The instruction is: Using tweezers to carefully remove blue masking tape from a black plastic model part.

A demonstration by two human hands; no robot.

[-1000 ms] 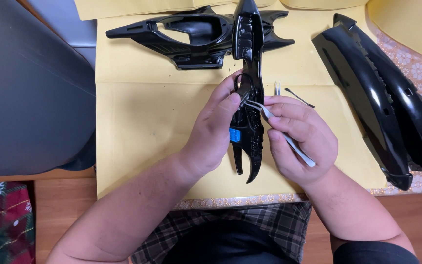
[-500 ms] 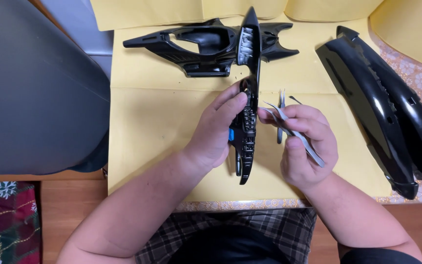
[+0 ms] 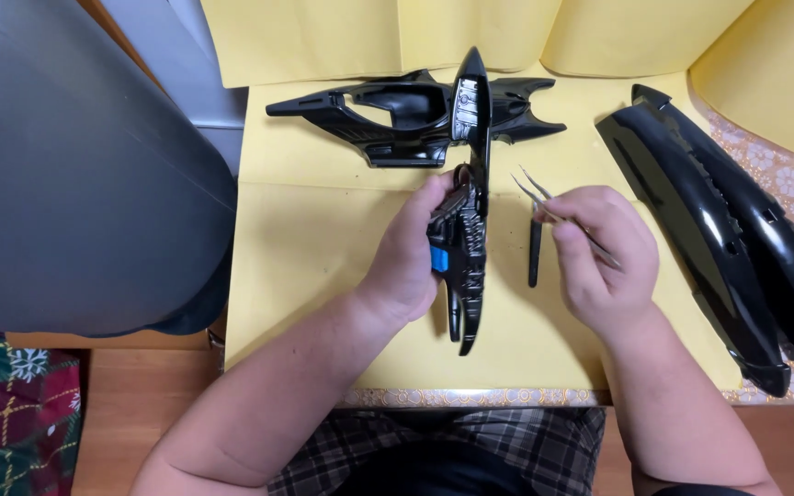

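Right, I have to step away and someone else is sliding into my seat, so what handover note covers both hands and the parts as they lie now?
Left hand: grips the long narrow black plastic part with a blue tab, held upright over the yellow paper sheet.
Right hand: holds thin metal tweezers, tips open and clear of the part.
Nearby: small black rod on the paper; black frame-shaped shell behind; two long glossy black curved panels at right.
Done: cannot tell from the parts. Left: shells are separate, not joined.

Bare yellow paper lies open left; black shells crowd the right edge.
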